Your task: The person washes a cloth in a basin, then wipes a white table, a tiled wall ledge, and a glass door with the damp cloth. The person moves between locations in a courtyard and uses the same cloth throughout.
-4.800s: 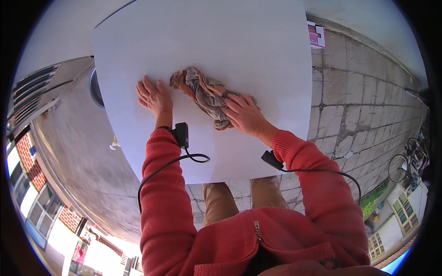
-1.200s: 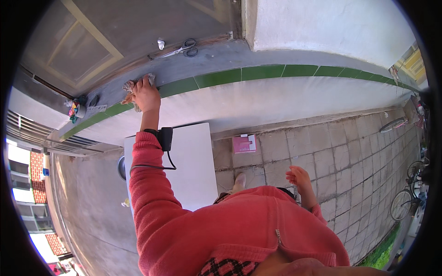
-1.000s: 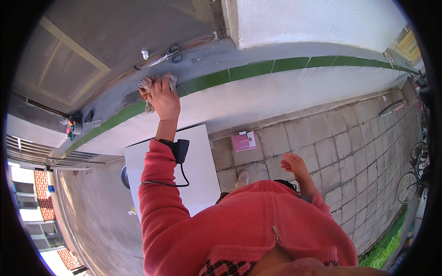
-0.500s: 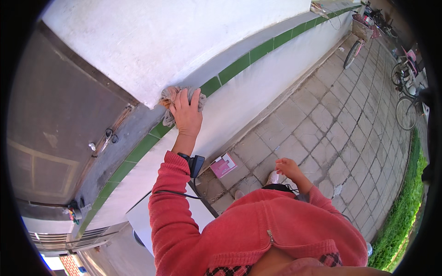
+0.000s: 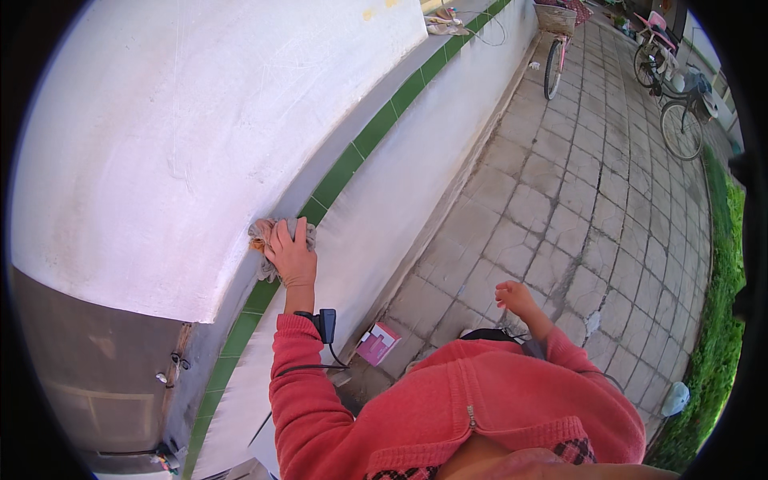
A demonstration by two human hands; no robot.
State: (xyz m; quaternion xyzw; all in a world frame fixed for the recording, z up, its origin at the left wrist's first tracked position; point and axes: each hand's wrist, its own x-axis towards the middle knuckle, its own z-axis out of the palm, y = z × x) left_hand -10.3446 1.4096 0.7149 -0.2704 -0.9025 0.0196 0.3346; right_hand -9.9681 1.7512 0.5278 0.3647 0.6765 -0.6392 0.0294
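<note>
My left hand [image 5: 293, 258] presses a crumpled grey and brownish cloth [image 5: 266, 232] onto the grey ledge [image 5: 336, 138] of the white wall, with its fingers bent over the cloth. The cloth also overlaps the green tile strip [image 5: 342, 172] along the ledge's edge. A black device is strapped at my left wrist, with a cable hanging from it. My right hand [image 5: 514, 298] hangs free over the paving to the right, its fingers loosely curled; what they may hold, if anything, cannot be made out.
On the paving by the wall's foot lies a pink and white box [image 5: 378, 344]. Scissors [image 5: 179, 362] lie on the ledge near the window. Farther along the ledge sits a bundle of cloth [image 5: 445, 22]. Bicycles [image 5: 682, 128] stand at the far right, beside a strip of grass [image 5: 714, 320].
The view has turned and shifted along the wall. My left hand and the cloth have moved along the ledge, away from the window corner. My right hand still hangs at the side.
</note>
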